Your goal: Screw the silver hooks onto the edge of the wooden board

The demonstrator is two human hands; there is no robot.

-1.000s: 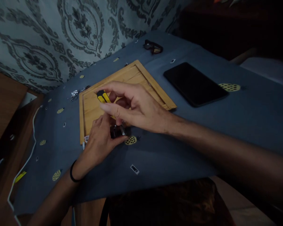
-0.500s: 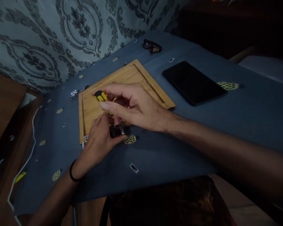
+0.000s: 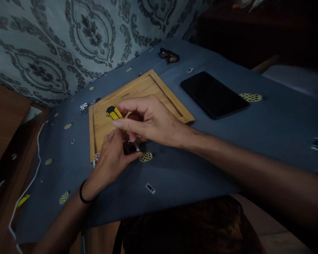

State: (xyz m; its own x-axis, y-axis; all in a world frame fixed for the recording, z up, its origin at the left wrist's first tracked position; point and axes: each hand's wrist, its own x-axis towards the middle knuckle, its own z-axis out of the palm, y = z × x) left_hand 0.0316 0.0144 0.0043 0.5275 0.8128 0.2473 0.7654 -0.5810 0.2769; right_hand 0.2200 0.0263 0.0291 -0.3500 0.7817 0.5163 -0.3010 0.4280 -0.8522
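Observation:
My right hand (image 3: 151,121) is closed round a screwdriver with a yellow and black handle (image 3: 113,113), its shaft angled down toward a small dark part (image 3: 129,147). My left hand (image 3: 112,157), with a black band on the wrist, pinches that dark part at the near edge of a wooden tray (image 3: 164,92). The screwdriver tip is hidden behind my fingers. Both hands meet over the tray's near corner, on a blue cloth (image 3: 201,155).
A black tablet (image 3: 213,95) lies flat to the right of the tray. Dark glasses (image 3: 169,55) rest at the far edge. Small metal bits (image 3: 83,106) sit left of the tray. A white cable (image 3: 33,176) runs down the left side. A patterned wall rises behind.
The screwdriver handle has shifted slightly left and down in my right hand. My left hand has stayed on the small part. The view has shifted a little.

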